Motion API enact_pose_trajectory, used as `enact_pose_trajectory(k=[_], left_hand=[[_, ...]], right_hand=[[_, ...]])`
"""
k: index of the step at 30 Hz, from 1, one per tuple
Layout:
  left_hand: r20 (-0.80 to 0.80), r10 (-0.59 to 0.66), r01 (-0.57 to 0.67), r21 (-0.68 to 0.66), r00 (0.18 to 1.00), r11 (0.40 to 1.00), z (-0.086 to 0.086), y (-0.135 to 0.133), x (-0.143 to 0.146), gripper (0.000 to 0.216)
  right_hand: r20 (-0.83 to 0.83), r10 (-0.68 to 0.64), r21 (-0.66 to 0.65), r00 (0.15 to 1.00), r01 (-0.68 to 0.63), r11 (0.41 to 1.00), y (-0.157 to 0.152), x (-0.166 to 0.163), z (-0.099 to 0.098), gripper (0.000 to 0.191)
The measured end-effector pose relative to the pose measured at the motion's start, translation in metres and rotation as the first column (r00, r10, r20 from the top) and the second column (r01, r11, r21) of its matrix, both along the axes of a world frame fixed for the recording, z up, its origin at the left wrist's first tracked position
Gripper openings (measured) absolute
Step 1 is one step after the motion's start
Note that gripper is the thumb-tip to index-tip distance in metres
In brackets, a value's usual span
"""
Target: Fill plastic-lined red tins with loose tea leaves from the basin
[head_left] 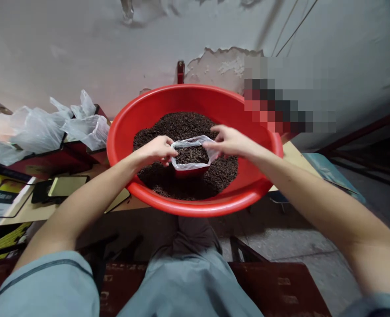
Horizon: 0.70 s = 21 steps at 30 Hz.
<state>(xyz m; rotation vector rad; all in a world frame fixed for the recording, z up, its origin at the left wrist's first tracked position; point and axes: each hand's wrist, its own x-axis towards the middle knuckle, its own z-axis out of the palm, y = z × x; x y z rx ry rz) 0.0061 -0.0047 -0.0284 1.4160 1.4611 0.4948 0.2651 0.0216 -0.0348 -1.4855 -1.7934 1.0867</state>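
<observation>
A small red box, lined with a clear plastic bag, sits in a big red basin. Dark loose bits that look like dried tea leaves cover the basin's bottom, and more of them lie inside the lined box. My left hand has its fingertips closed on the bag's left edge. At the right edge, my right hand pinches the bag between thumb and lower fingers, its index finger held out above. The box's underside is hidden.
Several dark red boxes with plastic bags stand left of the basin. A gold flat item lies on the table nearby. Behind is a peeling wall. A teal stool or chair seat stands right; a blurred patch hides part there.
</observation>
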Motion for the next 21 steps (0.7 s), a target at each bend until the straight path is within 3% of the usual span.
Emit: enact_pose_trajectory(k=[2,4,5,7,9,10,11,13,14,16,19,21], left_hand=[[0.036,0.118,-0.123,0.223,0.992,0.967,0.013,0.001,0.000,0.022],[0.057,0.232,-0.235,0.413,0.971,0.880,0.025,0.003,-0.003,0.018],[0.039,0.266,-0.256,0.440,0.963,0.861,0.028,0.002,-0.004,0.018],[-0.060,0.221,-0.193,0.306,0.973,0.932,0.025,-0.003,-0.004,0.029],[-0.109,0.072,-0.068,0.043,0.991,0.997,0.010,-0.011,-0.002,0.028],[-0.092,0.034,-0.035,-0.011,0.995,0.999,0.002,-0.013,0.001,0.020],[-0.076,0.047,-0.046,0.014,0.996,0.999,-0.005,-0.015,0.003,0.016],[-0.022,0.116,-0.112,0.144,0.993,0.983,-0.012,-0.015,0.005,0.017],[0.012,0.154,-0.153,0.210,0.988,0.966,-0.012,-0.014,0.004,0.020],[0.078,0.198,-0.212,0.288,0.977,0.934,-0.004,-0.012,0.001,0.021],[0.060,0.177,-0.186,0.231,0.982,0.955,0.010,-0.015,-0.003,0.026],[-0.007,0.063,-0.062,0.104,0.998,0.993,0.014,-0.020,-0.003,0.030]], right_hand=[[0.141,0.091,-0.073,0.986,-0.081,0.994,-0.004,-0.002,-0.006,0.013],[0.087,0.048,-0.031,0.995,-0.045,0.999,-0.005,-0.003,-0.011,0.005],[0.024,-0.006,0.006,1.000,0.005,1.000,-0.006,-0.003,-0.013,0.008],[-0.044,-0.093,0.055,0.995,0.095,0.994,-0.006,-0.004,-0.016,0.026],[0.024,-0.123,0.083,0.992,0.121,0.989,-0.007,-0.005,-0.018,0.053],[0.098,-0.102,0.091,0.990,0.093,0.992,-0.007,-0.005,-0.019,0.063],[0.178,-0.059,0.095,0.982,0.043,0.995,-0.008,-0.006,-0.020,0.062],[0.269,0.022,0.088,0.963,-0.047,0.995,-0.010,-0.006,-0.019,0.039],[0.255,0.042,0.084,0.966,-0.065,0.994,-0.012,-0.005,-0.018,0.028],[0.135,0.009,0.092,0.991,-0.021,0.996,-0.014,-0.002,-0.013,0.027],[0.005,-0.090,0.129,0.996,0.088,0.988,-0.018,0.001,-0.007,0.048],[0.073,-0.039,0.114,0.997,0.030,0.993,-0.019,0.001,-0.008,0.048]])
